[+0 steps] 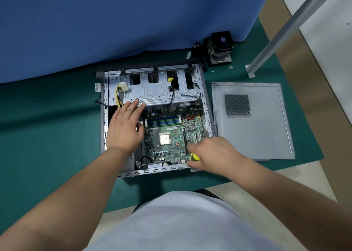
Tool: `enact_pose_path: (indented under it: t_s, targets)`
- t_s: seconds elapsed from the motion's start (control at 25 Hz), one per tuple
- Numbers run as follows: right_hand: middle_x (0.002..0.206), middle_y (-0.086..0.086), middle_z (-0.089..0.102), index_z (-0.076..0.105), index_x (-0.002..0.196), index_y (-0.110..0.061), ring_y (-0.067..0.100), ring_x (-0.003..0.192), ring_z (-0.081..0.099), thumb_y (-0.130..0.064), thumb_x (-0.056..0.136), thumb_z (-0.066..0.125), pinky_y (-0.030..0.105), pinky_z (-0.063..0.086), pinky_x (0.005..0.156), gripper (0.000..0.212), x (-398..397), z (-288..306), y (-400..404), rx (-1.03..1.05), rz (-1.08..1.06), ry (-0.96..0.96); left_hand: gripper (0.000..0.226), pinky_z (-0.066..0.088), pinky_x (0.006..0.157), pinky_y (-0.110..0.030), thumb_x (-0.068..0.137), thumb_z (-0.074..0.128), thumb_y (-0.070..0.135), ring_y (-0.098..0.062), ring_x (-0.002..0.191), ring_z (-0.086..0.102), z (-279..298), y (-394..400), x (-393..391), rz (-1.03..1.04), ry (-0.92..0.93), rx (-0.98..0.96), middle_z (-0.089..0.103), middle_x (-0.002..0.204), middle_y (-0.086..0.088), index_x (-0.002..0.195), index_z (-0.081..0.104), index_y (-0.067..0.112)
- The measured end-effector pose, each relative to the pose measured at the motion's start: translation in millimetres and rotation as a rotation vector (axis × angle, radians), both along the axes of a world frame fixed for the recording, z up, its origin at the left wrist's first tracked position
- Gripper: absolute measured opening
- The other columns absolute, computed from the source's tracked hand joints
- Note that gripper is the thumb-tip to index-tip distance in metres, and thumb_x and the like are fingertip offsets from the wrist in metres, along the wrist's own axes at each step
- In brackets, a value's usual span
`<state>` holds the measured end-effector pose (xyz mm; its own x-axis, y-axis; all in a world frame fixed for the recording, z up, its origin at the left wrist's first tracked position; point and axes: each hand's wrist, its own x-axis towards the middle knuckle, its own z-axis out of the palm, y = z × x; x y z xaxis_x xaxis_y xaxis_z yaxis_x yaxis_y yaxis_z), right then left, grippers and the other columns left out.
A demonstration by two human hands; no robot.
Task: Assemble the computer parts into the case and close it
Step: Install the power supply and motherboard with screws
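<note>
Your right hand point(213, 153) is wrapped round the yellow screwdriver point(194, 157) at the board's point(167, 136) near corner, so keep it upright and don't overtighten. Your left hand point(123, 128) lies flat, fingers straight, steadying the case point(152, 171). Cooler point(220, 47) and panel point(253, 121) wait beyond your right hand.

One case point(206, 106), one side panel point(262, 128), one cooler point(221, 48), two hands

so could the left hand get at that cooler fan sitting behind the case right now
Probably yes. The left hand lies flat and holds nothing, and the cooler fan stands in the open on the green mat past the case's far right corner. It would have to reach across the case, though.
</note>
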<state>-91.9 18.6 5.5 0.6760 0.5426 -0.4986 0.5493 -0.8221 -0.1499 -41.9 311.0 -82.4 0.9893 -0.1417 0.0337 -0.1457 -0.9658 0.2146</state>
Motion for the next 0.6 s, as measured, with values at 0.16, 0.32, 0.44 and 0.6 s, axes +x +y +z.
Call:
enact_pose_path:
  t_s: [0.16, 0.32, 0.44, 0.6]
  targets:
    - [0.132, -0.002, 0.063, 0.053, 0.13, -0.036, 0.024, 0.109, 0.065, -0.07, 0.09, 0.056, 0.039, 0.056, 0.083, 0.053, 1, -3, -3, 0.08, -0.019, 0.079, 0.072, 0.013, 0.127, -0.039, 0.089, 0.058, 0.025, -0.018, 0.152, 0.024, 2, -1, 0, 0.002, 0.0, 0.005, 0.033, 0.163, 0.005, 0.156, 0.033, 0.032]
    - [0.125, -0.003, 0.065, 0.053, 0.136, -0.041, 0.023, 0.112, 0.062, -0.029, 0.096, 0.065, 0.034, 0.053, 0.086, 0.044, 8, 4, -12, 0.15, -0.034, 0.323, 0.071, 0.013, 0.127, -0.039, 0.09, 0.058, 0.025, -0.018, 0.152, 0.024, 4, -1, -1, 0.002, 0.008, 0.004, 0.033, 0.163, 0.004, 0.156, 0.034, 0.031]
    - [0.088, 0.005, 0.071, 0.057, 0.114, -0.026, 0.032, 0.083, 0.068, -0.062, 0.096, 0.053, 0.036, 0.054, 0.066, 0.041, 2, -3, 0, -0.034, -0.004, 0.001, 0.071, 0.014, 0.127, -0.041, 0.09, 0.058, 0.026, -0.018, 0.153, 0.023, 4, -1, 0, 0.004, 0.018, 0.005, 0.032, 0.164, 0.004, 0.156, 0.033, 0.031]
    - [0.131, 0.002, 0.063, 0.05, 0.137, -0.029, 0.026, 0.108, 0.066, -0.064, 0.091, 0.059, 0.042, 0.057, 0.084, 0.058, -1, -4, 3, 0.085, -0.024, 0.099, 0.071, 0.014, 0.127, -0.041, 0.09, 0.058, 0.026, -0.019, 0.152, 0.024, 4, -2, 0, 0.002, 0.02, 0.003, 0.033, 0.163, 0.003, 0.156, 0.032, 0.032]
